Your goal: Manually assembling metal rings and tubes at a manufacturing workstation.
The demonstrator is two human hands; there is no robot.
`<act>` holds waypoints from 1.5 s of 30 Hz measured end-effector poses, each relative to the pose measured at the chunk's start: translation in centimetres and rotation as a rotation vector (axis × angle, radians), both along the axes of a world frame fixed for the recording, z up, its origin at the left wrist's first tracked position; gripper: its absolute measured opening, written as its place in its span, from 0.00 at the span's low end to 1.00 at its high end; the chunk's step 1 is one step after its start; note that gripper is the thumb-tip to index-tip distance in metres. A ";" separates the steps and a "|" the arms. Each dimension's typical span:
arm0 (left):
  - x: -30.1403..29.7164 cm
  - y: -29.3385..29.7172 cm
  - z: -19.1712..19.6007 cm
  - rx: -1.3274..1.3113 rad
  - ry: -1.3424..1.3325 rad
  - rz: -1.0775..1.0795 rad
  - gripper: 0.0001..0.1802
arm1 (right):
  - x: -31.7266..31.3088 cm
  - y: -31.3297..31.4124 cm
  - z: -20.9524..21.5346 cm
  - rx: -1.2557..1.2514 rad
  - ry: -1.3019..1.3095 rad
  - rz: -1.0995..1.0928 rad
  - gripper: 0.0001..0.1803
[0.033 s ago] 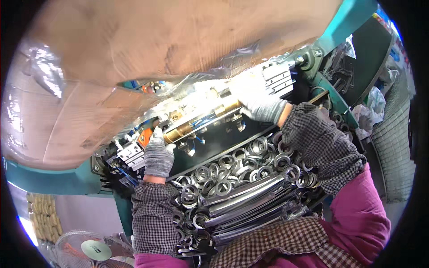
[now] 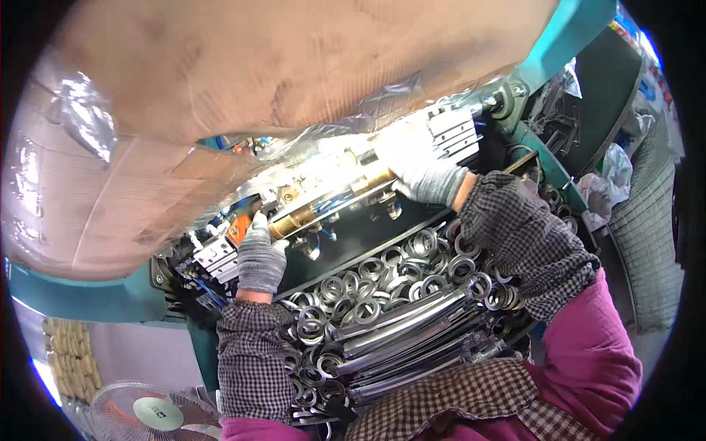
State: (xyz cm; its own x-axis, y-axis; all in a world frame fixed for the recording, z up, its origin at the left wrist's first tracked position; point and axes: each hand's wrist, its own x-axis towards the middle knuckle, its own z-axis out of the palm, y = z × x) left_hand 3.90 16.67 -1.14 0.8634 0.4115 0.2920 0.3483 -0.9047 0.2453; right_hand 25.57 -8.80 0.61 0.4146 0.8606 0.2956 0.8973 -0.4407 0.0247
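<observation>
My left hand, in a grey knit glove, rests at the left end of a machine fixture. Its index finger stretches up toward a small dark piece beside an orange part, with the thumb held apart. Over the fixture's right side lies my right hand, gloved alike; strong glare washes out its fingers, so what they touch is hidden. Between the hands runs a brass-coloured cylindrical bar with blue tubing and small fittings beneath. Grooved metal blocks sit at the fixture's ends.
Several metal rings are heaped below the fixture, nearer me. Long shiny strips lie in a bundle across them. Overhead hangs a large brown plastic-wrapped cover. A teal frame flanks the machine; a fan stands at lower left.
</observation>
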 end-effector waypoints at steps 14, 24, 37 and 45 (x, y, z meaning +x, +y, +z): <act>-5.3 -11.3 4.2 -0.153 0.134 -0.241 0.35 | -3.8 -7.7 -1.2 0.226 -0.153 -0.175 0.44; -6.8 -15.7 -3.5 -0.318 0.602 -0.462 0.17 | -2.6 -19.4 -8.2 -0.287 0.218 -0.619 0.17; -7.1 -14.6 -6.0 -0.214 0.015 -0.299 0.12 | -5.4 -19.6 -8.5 0.169 0.139 -0.473 0.21; -6.3 -17.0 -2.7 -0.605 0.342 -0.550 0.17 | -14.5 -15.0 -1.5 0.576 1.775 -0.093 0.14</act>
